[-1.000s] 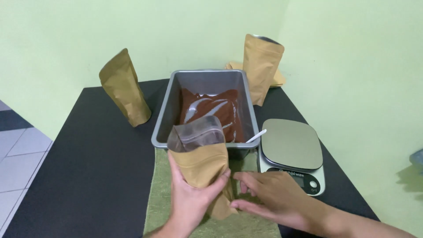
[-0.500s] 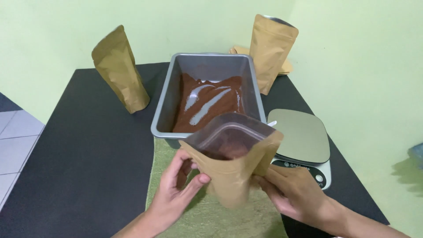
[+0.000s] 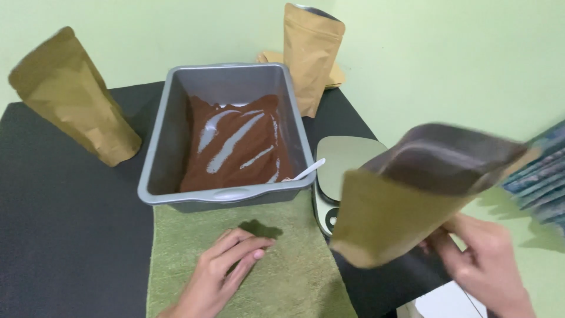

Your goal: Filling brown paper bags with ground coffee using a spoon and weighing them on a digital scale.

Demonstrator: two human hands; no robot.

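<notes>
My right hand (image 3: 485, 265) grips an open brown paper pouch (image 3: 406, 200) by its lower right side and holds it tilted in the air, past the table's right edge and in front of the scale. My left hand (image 3: 220, 274) rests flat on a green mat (image 3: 288, 265), fingers together, holding nothing. Behind the mat stands a grey rectangular pan (image 3: 170, 147) with brown powder (image 3: 235, 144) in it. A white spoon handle (image 3: 309, 169) sticks out over the pan's right front corner.
A silver kitchen scale (image 3: 344, 159) sits right of the pan, partly hidden by the pouch. One brown pouch (image 3: 73, 97) stands at the back left, another (image 3: 309, 53) at the back right. The black table (image 3: 70, 218) ends near my right hand.
Both hands held the pouch upright over the mat. Now my left hand has let go and lies on the mat, and my right hand has swung the pouch out to the right.
</notes>
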